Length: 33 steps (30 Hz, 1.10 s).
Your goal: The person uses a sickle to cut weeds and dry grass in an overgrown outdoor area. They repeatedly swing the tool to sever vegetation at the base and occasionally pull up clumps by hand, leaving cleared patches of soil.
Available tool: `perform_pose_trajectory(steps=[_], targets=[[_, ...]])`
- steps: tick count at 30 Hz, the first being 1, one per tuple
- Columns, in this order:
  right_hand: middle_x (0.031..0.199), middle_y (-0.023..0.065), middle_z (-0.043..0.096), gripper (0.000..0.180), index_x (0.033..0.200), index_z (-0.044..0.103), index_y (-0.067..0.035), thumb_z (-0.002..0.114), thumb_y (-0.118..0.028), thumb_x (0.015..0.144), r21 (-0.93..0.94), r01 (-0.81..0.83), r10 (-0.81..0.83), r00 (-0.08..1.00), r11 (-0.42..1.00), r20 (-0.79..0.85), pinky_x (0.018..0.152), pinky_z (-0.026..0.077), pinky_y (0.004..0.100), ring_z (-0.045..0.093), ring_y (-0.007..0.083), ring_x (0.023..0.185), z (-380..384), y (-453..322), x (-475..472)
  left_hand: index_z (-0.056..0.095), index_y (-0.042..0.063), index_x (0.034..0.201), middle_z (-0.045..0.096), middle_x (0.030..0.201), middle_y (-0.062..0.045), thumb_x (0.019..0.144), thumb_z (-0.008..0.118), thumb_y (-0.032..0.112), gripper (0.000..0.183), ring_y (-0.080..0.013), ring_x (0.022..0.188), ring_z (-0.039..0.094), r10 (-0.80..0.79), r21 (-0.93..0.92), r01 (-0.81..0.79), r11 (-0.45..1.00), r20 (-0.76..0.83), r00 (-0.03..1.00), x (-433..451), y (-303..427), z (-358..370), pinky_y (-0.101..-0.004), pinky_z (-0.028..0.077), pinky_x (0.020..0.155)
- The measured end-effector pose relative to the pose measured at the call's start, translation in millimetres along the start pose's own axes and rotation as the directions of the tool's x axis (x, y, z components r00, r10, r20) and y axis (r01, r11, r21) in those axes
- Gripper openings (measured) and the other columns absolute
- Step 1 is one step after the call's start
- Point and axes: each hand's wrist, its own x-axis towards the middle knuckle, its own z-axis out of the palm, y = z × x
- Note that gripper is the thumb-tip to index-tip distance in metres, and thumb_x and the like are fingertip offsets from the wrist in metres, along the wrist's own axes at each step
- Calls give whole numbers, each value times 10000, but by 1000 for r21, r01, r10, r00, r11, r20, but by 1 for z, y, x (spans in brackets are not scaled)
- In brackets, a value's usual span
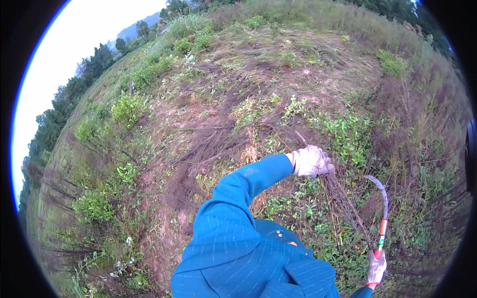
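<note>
My left hand (313, 162), in a dirty white work glove, is closed around a bunch of thin dry weed stalks (344, 199). The stalks slant down from it toward the lower right, their lower ends passing close to my other glove. At the lower right, my right hand (376, 266), also gloved, grips a sickle (384, 227) by its red handle, which carries coloured bands. The sickle's curved metal blade (382, 193) points away from me, its tip bending left toward the bunch. A gap separates the blade from the held stalks.
Flattened purple-brown weeds (208, 149) lie across the ground ahead. A leafy green shrub (346, 138) grows just beyond my left hand. Tall standing weeds (417, 111) line the right side. Small bushes (128, 110) dot the slope at left, with trees (100, 61) behind.
</note>
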Motion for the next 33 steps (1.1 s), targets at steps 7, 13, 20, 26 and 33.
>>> perform_pose_trajectory(steps=[7,13,20,26,33], targets=[[788,154,635,341,961,614,-47,707,-315,772,-110,19,-27,997,994,-71,662,473,419,604,324,690,18,17,-7,560,153,1196,606,877,-110,816,532,207,385,-335,727,597,55,16,-53,998,-194,979,-6,1,9,-448,477,599],[843,205,645,478,1062,584,-49,680,-430,789,-207,-123,70,967,970,-247,684,471,473,618,393,761,33,8,-19,617,148,1105,630,848,-59,774,605,210,337,-296,721,622,-145,-227,114,967,-127,981,-10,13,17,-431,489,582],[814,190,659,521,1102,550,-85,615,-520,823,-173,-227,149,914,958,-377,648,460,467,622,401,737,47,3,-7,591,144,1161,635,860,-78,708,682,318,493,-302,748,632,-267,-73,259,963,-147,952,-7,30,9,-434,499,602],[666,22,522,298,906,575,-58,664,-340,867,961,136,596,761,240,-256,468,404,276,459,132,505,38,-64,38,466,132,1325,616,1177,-129,765,647,308,614,-338,1018,613,-383,-329,333,884,-101,918,27,106,27,-454,502,813],[731,16,479,211,891,535,-22,641,-203,878,929,364,539,796,-61,-276,624,486,314,446,126,599,30,-100,35,492,68,1298,624,1138,-188,769,663,343,621,-353,994,622,-518,-623,333,707,-136,844,70,132,39,-415,506,837]])
